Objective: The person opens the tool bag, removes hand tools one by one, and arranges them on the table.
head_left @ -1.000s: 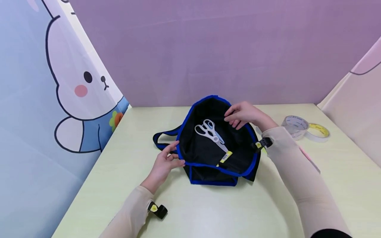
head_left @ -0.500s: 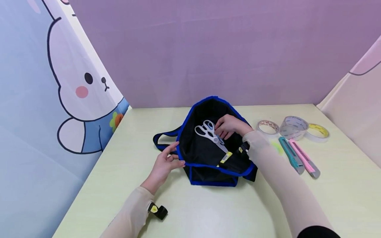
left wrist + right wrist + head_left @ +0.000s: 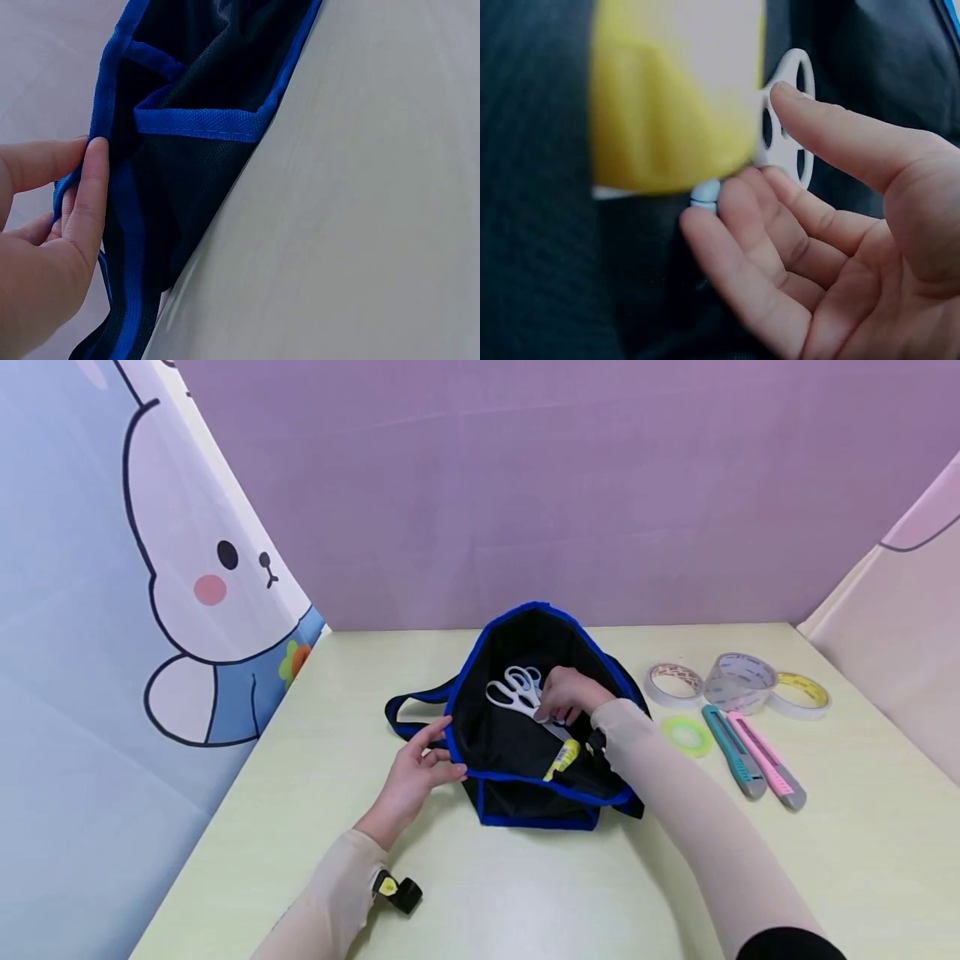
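A black bag (image 3: 495, 727) with blue trim stands with its mouth spread in the head view. My left hand (image 3: 412, 777) pinches its left rim, thumb and fingers on the blue edging (image 3: 112, 90) in the left wrist view. White scissors (image 3: 513, 692) with light blue parts lie inside, handles up and left. Reaching in from the right, my right hand (image 3: 566, 695) holds the scissors near the middle; in the right wrist view its thumb lies at the white handle (image 3: 807, 90), fingers curled below. A yellow-and-white piece (image 3: 667, 120), blurred, hides the blades there.
Right of the bag lie a teal utility knife (image 3: 735, 752), a pink utility knife (image 3: 767, 760) and a pale green tape roll (image 3: 687, 736). Behind them are several tape rolls, including a clear wide one (image 3: 741, 683). A purple cloth wall (image 3: 562, 502) rises at the back.
My right hand has gone down from over the bag's right side to the scissors inside. The scissors and the yellow piece have shifted slightly. The left hand stays on the rim.
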Tool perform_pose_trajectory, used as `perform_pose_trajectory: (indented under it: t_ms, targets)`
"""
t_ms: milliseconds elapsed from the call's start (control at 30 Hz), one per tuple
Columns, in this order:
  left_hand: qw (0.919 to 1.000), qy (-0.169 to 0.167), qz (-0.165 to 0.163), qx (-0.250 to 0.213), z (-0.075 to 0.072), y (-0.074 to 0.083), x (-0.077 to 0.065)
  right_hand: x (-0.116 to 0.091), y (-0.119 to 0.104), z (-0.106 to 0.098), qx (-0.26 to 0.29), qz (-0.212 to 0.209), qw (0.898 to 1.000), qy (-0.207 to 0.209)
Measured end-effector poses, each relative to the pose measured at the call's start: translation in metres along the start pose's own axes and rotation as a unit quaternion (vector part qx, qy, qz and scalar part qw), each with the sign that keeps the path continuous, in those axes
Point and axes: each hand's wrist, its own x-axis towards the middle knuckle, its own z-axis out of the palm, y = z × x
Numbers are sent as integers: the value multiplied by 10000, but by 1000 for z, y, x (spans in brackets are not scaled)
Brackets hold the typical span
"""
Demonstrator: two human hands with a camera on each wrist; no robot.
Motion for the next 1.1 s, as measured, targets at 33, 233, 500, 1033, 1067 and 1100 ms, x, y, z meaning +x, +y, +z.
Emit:
perform_pose_trajectory:
  t_ms: [33, 233, 500, 1033, 1067, 1100]
  targets:
    - [10000, 10, -3, -3, 0, 0, 0, 1, -1, 1, -52, 23, 10000, 35]
    - [10000, -9, -5, 46, 0, 0, -1, 1, -3, 5, -386, 53, 9992, -21]
    - [10000, 1, -9, 59, 0, 1, -2, 0, -3, 2, -601, -90, 9973, -408]
    - [10000, -30, 35, -12, -1, -1, 0, -16, 1, -15, -393, -710, 9881, -1309]
    - [10000, -46, 47, -19, -1, -1, 0, -17, 2, -16, -305, -787, 9881, -1290]
    - [10000, -66, 60, -24, -1, -1, 0, -19, 2, -18, -233, -860, 9883, -1238]
